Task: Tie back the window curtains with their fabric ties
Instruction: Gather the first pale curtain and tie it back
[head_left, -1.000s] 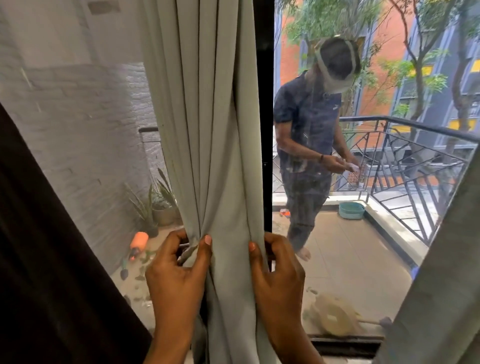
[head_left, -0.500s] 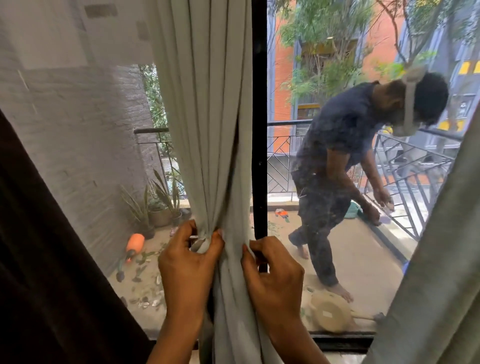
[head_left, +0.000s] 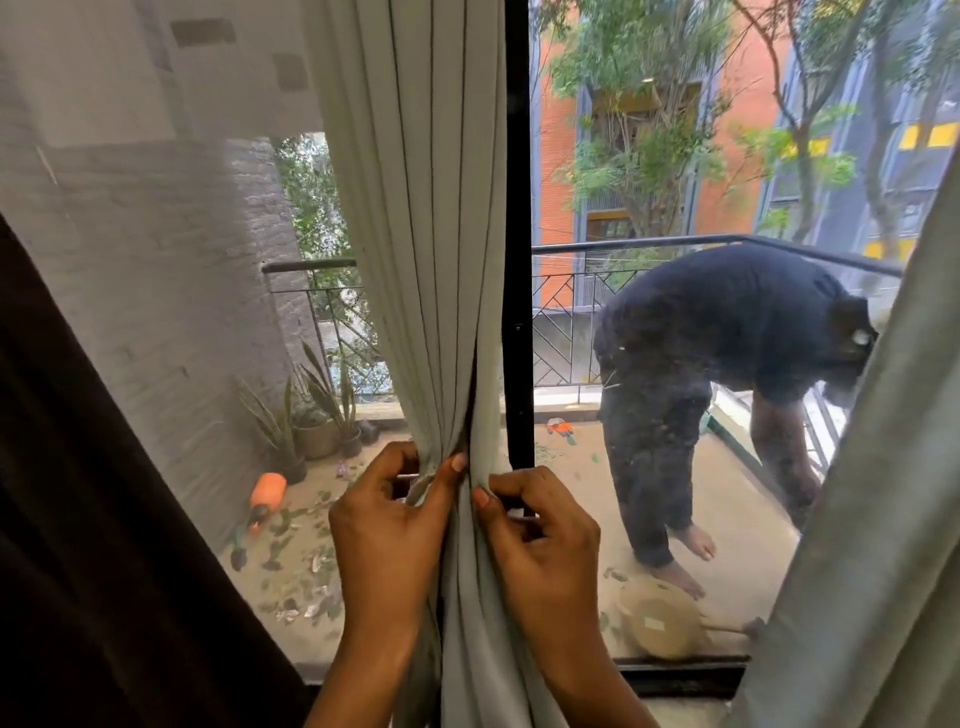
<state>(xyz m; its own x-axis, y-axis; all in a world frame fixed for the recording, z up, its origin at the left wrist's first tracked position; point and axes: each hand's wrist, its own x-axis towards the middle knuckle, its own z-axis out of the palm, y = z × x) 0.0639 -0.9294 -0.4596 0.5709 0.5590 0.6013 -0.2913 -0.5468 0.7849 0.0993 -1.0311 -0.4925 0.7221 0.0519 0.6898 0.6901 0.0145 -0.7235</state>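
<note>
Pale curtain (head_left: 431, 260) before black window frame (head_left: 517, 208)

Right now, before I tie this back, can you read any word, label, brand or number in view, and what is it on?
No text here can be read.
Small white label on the tan round basin outside: too blurred to read.
Yellow panels on the grey building: plain, no lettering.
On the pale grey pleated curtain: no tag shows.
</note>
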